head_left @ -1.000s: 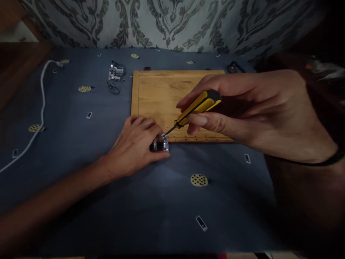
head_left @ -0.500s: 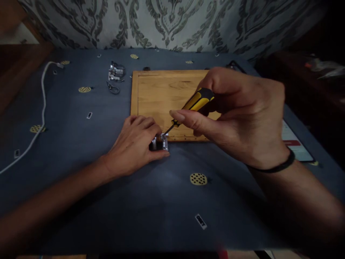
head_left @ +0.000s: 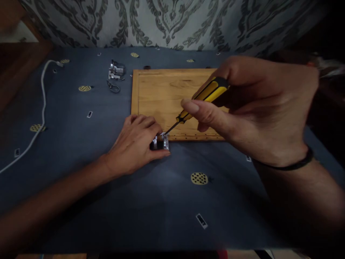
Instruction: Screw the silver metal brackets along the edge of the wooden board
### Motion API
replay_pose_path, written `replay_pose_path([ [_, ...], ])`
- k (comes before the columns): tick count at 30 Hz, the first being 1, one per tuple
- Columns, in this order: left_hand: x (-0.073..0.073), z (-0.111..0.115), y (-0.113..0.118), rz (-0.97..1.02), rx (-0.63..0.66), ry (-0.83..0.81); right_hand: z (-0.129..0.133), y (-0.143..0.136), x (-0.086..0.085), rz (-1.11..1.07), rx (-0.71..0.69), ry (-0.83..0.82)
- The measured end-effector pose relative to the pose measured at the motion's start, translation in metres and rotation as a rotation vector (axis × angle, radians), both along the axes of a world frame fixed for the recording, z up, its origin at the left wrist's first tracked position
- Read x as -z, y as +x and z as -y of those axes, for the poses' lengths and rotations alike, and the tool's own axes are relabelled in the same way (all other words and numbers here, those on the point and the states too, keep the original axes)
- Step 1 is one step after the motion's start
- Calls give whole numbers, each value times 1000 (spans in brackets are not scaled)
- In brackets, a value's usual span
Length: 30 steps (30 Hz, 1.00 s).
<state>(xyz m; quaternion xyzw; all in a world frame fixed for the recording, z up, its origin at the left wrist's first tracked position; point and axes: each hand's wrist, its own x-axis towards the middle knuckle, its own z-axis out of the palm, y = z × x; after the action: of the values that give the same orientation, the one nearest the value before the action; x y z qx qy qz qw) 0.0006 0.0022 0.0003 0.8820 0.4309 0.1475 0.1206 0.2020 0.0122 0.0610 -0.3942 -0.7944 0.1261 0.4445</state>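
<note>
I have a small shiny metal fitting [head_left: 165, 144] at the near edge of a rectangular light-brown wooden board [head_left: 161, 97], on the counter [head_left: 113, 212] under its blue pineapple-print cloth. The fitting is silvery, with two bright upright pieces and a dark gap between them. The left hand [head_left: 136, 142] grips it, thumb along the near side and fingers curled over the far side. The right hand [head_left: 269, 111] grasps a slim screwdriver with a yellow-and-black handle [head_left: 210, 90], its thin shaft slanting down to the top of the fitting.

Against half a second ago, I see the right hand farther right and the handle tipped lower; the lit screen that showed beside that wrist is now covered. The left hand and the fitting have barely shifted.

I cannot make out whether the tip sits in a screw; it is too small and dim. The left fingers hide part of the fitting, so I cannot tell if it rests on the board or against it. The right forearm runs out of frame.
</note>
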Motion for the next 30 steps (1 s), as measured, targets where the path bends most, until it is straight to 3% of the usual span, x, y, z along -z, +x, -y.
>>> replay_pose_path([
  [19,-3,1,2,6,-4,4,-4,-1,2,-3,-51,-8],
  [21,-3,1,2,-1,-3,-4,-3,-4,4,-48,-98,-74],
  [25,-3,1,2,0,0,-5,-1,-12,9,-358,-291,-306],
  [30,-2,1,1,-7,-2,4,0,-13,8,-469,-338,-489],
])
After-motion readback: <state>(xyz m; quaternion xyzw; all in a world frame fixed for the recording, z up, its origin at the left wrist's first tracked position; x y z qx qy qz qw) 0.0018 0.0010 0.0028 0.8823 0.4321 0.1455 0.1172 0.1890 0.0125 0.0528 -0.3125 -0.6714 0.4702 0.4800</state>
